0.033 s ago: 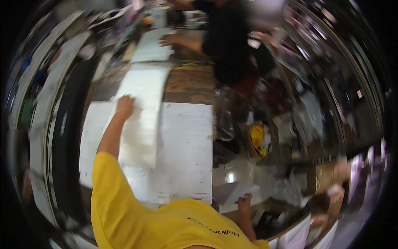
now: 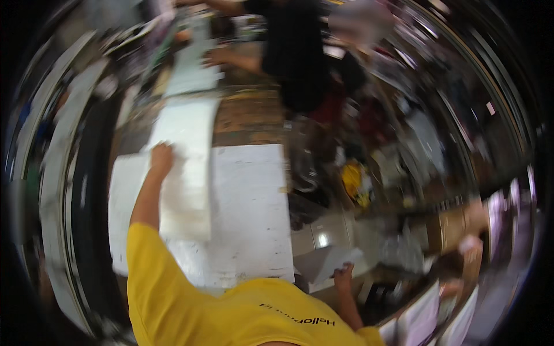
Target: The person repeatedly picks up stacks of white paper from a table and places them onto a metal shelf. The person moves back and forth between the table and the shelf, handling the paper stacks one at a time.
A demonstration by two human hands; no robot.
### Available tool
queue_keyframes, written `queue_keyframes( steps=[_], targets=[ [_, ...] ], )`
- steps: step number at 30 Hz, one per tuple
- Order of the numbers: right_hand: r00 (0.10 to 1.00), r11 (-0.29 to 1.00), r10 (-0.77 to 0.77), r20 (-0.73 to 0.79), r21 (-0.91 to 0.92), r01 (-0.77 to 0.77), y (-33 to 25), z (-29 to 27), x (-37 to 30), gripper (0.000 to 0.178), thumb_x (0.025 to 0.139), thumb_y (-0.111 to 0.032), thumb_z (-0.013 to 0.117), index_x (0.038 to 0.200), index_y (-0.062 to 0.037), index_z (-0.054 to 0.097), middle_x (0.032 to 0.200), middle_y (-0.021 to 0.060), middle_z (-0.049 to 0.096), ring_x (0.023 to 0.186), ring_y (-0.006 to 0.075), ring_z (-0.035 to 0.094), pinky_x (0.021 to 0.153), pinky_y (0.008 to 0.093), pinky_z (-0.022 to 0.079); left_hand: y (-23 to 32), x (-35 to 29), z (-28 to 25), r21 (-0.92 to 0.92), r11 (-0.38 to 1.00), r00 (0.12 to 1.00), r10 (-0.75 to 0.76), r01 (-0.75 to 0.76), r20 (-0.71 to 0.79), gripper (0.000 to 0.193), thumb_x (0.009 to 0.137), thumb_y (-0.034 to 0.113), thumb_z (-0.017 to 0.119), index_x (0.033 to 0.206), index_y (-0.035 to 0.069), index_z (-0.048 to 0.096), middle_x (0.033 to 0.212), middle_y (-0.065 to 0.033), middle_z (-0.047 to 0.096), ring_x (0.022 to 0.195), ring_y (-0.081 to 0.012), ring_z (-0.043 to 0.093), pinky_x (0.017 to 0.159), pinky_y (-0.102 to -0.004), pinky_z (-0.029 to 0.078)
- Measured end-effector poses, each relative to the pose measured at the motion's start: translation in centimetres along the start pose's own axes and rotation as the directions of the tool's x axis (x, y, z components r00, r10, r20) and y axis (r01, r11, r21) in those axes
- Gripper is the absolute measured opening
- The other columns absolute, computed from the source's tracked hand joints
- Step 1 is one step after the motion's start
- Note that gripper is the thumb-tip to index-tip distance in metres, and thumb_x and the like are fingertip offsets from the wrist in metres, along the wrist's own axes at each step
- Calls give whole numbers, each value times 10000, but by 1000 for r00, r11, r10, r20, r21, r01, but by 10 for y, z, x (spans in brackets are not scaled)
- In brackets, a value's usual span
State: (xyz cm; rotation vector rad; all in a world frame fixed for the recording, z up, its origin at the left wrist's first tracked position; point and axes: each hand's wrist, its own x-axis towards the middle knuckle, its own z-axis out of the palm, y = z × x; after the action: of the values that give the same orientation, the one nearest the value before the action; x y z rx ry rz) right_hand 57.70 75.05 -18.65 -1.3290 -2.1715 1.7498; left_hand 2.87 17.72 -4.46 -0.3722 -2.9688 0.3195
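My left hand (image 2: 161,157) rests at the left edge of a long, glossy white sheet (image 2: 187,199), its fingers blurred but looking curled together on it. That sheet lies lengthwise over a larger white board (image 2: 251,213) and reaches past the board's far edge. Low on the right, my right hand (image 2: 344,273) is closed at the edge of a smaller white sheet (image 2: 326,259), held off to the side of the board. Some of its fingers are hard to make out.
Across the brown wooden table (image 2: 245,118), a person in black (image 2: 297,55) has a hand (image 2: 222,57) by a pale greenish sheet (image 2: 187,72). A long black bar (image 2: 95,173) runs along the left. A cardboard box (image 2: 456,228) and clear plastic (image 2: 401,251) stand at right.
The view has swung slightly, shifting the scene left. My left hand and the long sheet have come a little nearer to me over the board, the fingers now more bunched.
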Motion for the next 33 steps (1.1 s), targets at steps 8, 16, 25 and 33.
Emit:
queue_keyframes(
  steps=[8, 16, 25, 33],
  targets=[
    [969, 879, 70, -238, -445, -172, -41, -66, -5, 399, 855, -238, 654, 1207, -91, 535, 1019, 191, 689, 1032, 391, 640, 851, 480, 510, 87, 48, -78, -204, 905, 868, 263, -374, -422, 196, 878, 18, 508, 1007, -84, 615, 968, -249, 621, 933, -435, 579, 824, -506, 466],
    [794, 942, -77, -603, -304, -139, -35, -232, -41, 198, 830, -198, 674, 968, -55, 678, 946, 142, 700, 896, 293, 674, 784, 402, 524, 295, 23, -166, -252, 631, 658, 564, -733, -500, 362, 893, 11, 540, 1251, -45, 522, 1032, -262, 566, 945, -444, 554, 822, -506, 441],
    [241, 965, 220, -945, 247, 90, 67, -418, -112, 254, 852, -180, 681, 1033, -3, 659, 943, 109, 698, 845, 183, 653, 763, 316, 518, 432, -65, -239, -298, 473, 558, 716, -829, -419, 860, 711, 51, 752, 1472, 48, 351, 1058, -223, 482, 943, -432, 536, 831, -509, 450],
    [-72, 701, 668, -741, 593, 397, 192, -461, -121, 244, 895, -370, 624, 896, -127, 596, 709, -7, 569, 538, 93, 473, 469, 259, 379, 505, -103, -244, -354, 350, 475, 795, -868, -379, 716, 732, -26, 604, 1419, 16, 406, 1104, -253, 457, 1010, -459, 527, 860, -535, 453]
  ],
)
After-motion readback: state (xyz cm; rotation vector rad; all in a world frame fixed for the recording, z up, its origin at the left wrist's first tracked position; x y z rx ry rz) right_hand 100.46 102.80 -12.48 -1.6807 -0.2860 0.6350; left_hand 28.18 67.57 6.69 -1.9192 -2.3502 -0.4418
